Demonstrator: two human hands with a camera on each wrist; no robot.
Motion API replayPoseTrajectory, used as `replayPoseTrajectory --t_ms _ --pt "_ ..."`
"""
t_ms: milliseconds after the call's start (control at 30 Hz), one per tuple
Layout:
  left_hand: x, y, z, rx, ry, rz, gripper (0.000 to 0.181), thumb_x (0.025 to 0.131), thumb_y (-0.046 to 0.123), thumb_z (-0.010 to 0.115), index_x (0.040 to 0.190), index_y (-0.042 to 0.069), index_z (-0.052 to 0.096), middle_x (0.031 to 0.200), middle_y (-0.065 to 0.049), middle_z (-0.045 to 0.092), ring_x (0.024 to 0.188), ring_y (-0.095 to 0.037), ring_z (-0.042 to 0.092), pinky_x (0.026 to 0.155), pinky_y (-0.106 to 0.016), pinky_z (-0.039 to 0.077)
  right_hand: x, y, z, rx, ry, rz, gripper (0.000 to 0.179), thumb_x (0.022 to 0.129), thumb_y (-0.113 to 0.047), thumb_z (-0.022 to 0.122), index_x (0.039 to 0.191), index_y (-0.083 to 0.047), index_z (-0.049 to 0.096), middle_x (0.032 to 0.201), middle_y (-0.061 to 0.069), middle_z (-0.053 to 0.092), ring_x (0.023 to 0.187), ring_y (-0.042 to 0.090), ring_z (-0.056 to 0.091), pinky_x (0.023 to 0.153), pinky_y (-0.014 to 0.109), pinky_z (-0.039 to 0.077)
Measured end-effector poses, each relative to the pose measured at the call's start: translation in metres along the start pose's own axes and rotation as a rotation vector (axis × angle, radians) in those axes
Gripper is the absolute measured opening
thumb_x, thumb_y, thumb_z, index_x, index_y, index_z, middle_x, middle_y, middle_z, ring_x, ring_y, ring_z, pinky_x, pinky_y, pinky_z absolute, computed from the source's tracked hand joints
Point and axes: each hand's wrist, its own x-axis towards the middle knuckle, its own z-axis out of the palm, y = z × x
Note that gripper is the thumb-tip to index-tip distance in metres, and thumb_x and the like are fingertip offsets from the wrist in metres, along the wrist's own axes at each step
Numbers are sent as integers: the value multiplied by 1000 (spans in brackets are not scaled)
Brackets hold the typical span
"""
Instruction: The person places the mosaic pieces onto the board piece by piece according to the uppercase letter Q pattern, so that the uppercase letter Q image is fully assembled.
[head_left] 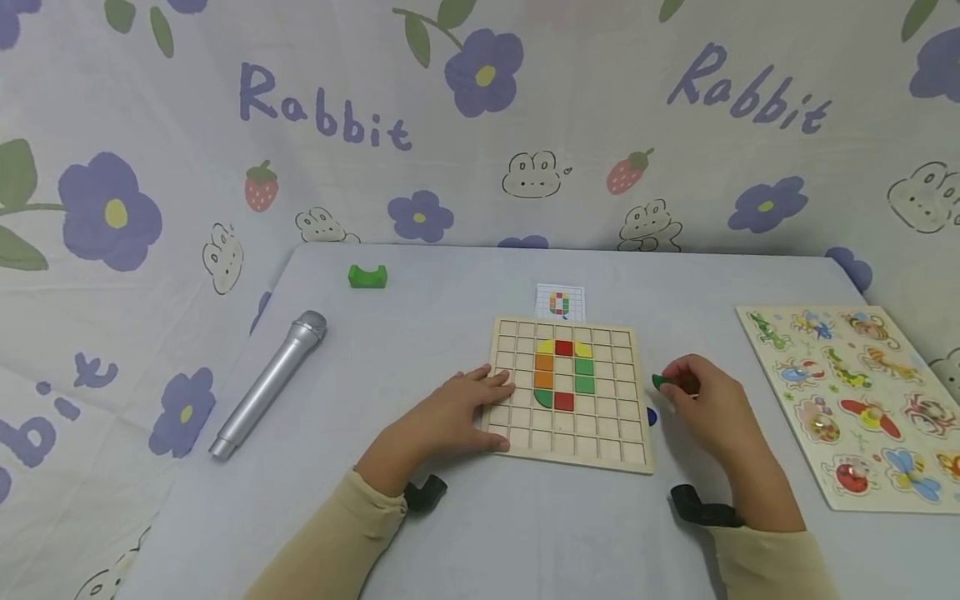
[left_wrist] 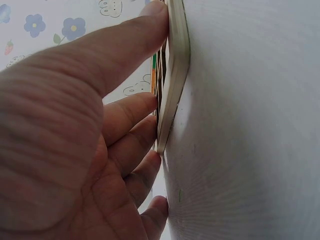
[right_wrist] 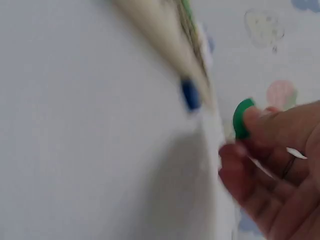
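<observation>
A wooden grid board point(head_left: 607, 433) lies on the table, with red, yellow, orange and green pieces set in its cells in a ring. At its left edge rests my left hand point(head_left: 450, 417), fingers spread and fairly straight, the fingertips and thumb touching the board's rim. Just off the right edge, my right hand point(head_left: 708, 408) pinches a green quarter-round piece point(right_wrist: 243, 118) between thumb and fingers, held above the table. A blue piece point(head_left: 652, 416) sits against the board's right side, close below that hand; it shows blurred in the right wrist view.
Behind the board stands a small pattern card point(head_left: 561, 302). To the left lie a silver microphone point(head_left: 270, 383) and a green notched block point(head_left: 367, 277). A puzzle board with insect and animal pictures point(head_left: 813, 467) is at the right. A printed cloth point(head_left: 465, 167) hangs behind the table.
</observation>
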Motion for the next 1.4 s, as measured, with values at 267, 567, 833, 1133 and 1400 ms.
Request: replayPoseTrajectory --t_ms 267,567,833,1133,1400 --pt "-1 0 -1 -1 -3 2 90 90 44 91 167 27 48 177 12 35 171 -19 17 140 -46 16 -3 -43 36 34 -122 -150 20 104 -6 70 124 -7 68 111 10 74 99 24 67 89 39 60" --pt "-1 1 -3 -5 -8 -4 90 90 43 91 167 28 47 177 12 34 171 -19 17 140 -46 16 -3 -49 45 1 -110 -164 14 104 -6 71 115 -8 79 118 11 74 103 26 66 93 45 60" --pt "-1 2 -4 -1 -18 -7 90 90 44 91 167 28 47 177 12 34 171 -18 17 140 -46 15 -2 -47 48 -53 -61 -177 10 100 -2 74 107 -7 78 107 9 69 92 22 59 79 35 54" --pt "-1 1 -4 -2 -15 -1 89 90 42 90 167 27 47 177 11 34 171 -19 17 140 -47 15 0 -38 35 -50 -58 -133 8 104 -8 72 111 -7 74 102 8 67 88 23 56 71 33 49" --pt "0 0 -2 0 -16 2 90 90 44 90 167 27 47 178 12 34 171 -19 17 140 -46 17 -5 3 -10 -134 -199 -42 18 101 -13 73 117 -4 75 102 10 68 89 24 59 70 34 50"
